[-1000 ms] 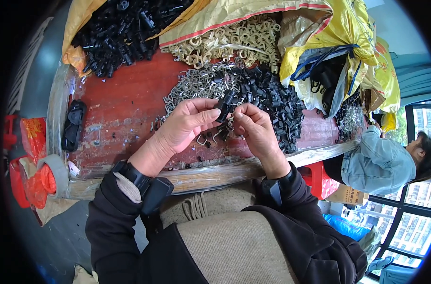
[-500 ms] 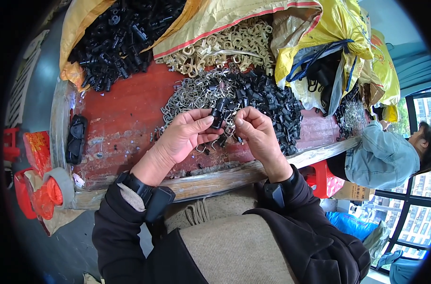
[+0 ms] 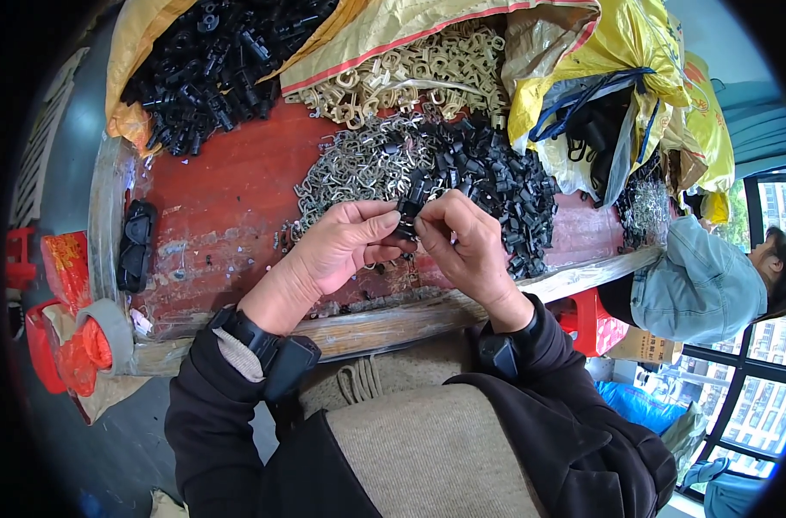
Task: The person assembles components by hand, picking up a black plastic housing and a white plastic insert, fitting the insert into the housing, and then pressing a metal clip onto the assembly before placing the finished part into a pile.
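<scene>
My left hand [image 3: 334, 249] is closed on a black tubular plastic fitting [image 3: 414, 195], pinching it between thumb and fingers. My right hand [image 3: 472, 248] has its thumb and forefinger pressed together against the fitting's near right side. Whatever sits in that pinch is too small and covered to make out. Both hands hover over the near part of a red table [image 3: 229, 194]. Just beyond them lie a heap of silvery metal hooks [image 3: 341, 168] and, to its right, a heap of small black plastic pieces [image 3: 505, 190].
An orange sack [image 3: 117, 86] spills black fittings at the far left; cream clips [image 3: 449, 65] pour from another sack. Yellow bags [image 3: 618, 43] stand far right. A black case [image 3: 137, 246] lies left. A wooden rim [image 3: 393, 326] borders the table. A person in denim [image 3: 691, 281] sits at right.
My right hand has moved left until its fingertips meet the black fitting. The fitting has shifted slightly right and up in my left hand's grip.
</scene>
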